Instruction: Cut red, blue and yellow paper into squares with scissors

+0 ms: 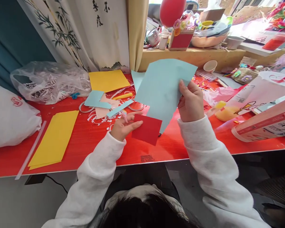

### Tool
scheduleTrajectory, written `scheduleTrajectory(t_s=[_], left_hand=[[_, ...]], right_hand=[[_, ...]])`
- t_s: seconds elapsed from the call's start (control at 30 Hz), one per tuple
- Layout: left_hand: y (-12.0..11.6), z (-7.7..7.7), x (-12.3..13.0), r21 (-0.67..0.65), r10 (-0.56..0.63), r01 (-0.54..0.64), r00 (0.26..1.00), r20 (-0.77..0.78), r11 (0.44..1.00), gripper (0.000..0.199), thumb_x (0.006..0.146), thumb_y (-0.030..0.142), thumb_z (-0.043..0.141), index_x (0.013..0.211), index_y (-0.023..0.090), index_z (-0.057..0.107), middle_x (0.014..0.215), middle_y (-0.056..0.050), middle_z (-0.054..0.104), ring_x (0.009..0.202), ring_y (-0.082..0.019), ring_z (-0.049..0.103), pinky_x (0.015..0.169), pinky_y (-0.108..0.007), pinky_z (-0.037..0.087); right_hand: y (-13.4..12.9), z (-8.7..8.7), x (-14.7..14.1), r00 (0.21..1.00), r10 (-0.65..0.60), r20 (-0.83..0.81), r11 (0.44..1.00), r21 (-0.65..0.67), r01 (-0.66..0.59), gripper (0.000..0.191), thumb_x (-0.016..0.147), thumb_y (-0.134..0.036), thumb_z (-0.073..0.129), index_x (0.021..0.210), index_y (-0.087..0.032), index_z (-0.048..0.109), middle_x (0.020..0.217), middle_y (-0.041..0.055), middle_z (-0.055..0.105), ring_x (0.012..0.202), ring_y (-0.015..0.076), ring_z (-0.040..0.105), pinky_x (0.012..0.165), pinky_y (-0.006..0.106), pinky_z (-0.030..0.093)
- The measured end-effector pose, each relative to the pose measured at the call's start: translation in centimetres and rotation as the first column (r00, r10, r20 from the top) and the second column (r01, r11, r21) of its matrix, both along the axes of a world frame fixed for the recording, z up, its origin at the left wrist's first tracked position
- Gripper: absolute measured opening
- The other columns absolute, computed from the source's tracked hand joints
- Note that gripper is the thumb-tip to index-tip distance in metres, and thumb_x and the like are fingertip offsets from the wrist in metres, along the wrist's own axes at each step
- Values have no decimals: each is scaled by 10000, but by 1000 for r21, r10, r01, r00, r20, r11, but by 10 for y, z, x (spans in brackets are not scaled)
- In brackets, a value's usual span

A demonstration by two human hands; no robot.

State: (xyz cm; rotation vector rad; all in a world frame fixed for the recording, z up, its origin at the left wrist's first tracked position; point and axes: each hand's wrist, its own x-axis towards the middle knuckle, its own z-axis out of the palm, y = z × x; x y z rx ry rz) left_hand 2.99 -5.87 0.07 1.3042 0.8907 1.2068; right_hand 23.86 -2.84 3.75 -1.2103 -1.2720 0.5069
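Note:
Between the thumb and fingers of my left hand (123,126) is a small red paper square (147,129), held just above the table's front part. My right hand (192,100) pinches the right edge of a large light blue sheet of paper (165,84), which is raised upright and has a cut-out corner. The red square overlaps the lower part of the blue sheet from my viewpoint. Behind my left hand lie blue paper strips (120,108), a pale pink paper piece (103,109) and small white scraps.
Yellow paper sheets (54,139) lie at the left beside a clear strip (32,148); another yellow sheet (109,80) is at the back. White and clear bags stand far left. Plastic cups (266,118) tilt at the right. The red table (92,158) ends close to me.

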Motion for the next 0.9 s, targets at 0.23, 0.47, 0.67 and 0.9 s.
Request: scheduleTrajectory(t_s=[0.23, 0.47, 0.67, 0.9], left_hand=[[2, 1, 14, 103, 49, -43, 997, -60, 994, 132, 676, 312, 695, 698, 201, 628, 670, 5, 596, 662, -141, 564, 643, -295, 477], [3, -4, 14, 175, 84, -91, 995, 49, 980, 385, 657, 244, 719, 1002, 236, 549, 841, 3, 662, 821, -147, 633, 718, -250, 505], [-1, -1, 11, 72, 167, -170, 985, 50, 983, 410, 600, 272, 759, 968, 217, 587, 712, 17, 638, 729, -137, 632, 696, -255, 507], [-5, 1, 6, -40, 224, -229, 970, -94, 973, 218, 611, 380, 730, 686, 185, 667, 589, 23, 629, 577, -110, 567, 583, -247, 466]], right_hand=[[-17, 3, -24, 912, 274, -305, 946, -87, -313, 430, 794, -582, 447, 1085, -283, 551, 1070, 27, 633, 919, 184, 632, 585, 256, 534], [-46, -31, -27, 841, 361, -403, 790, -348, -505, 319, 688, -489, 654, 782, -184, 653, 683, 26, 648, 614, 165, 618, 546, 314, 542], [-48, -30, -32, 836, 360, -415, 863, -193, -468, 289, 664, -417, 701, 882, -238, 639, 806, 6, 678, 734, 195, 636, 638, 368, 560], [-46, -43, -40, 840, 310, -445, 871, -221, -438, 335, 703, -453, 652, 955, -236, 613, 879, 21, 680, 840, 209, 640, 674, 352, 558]])
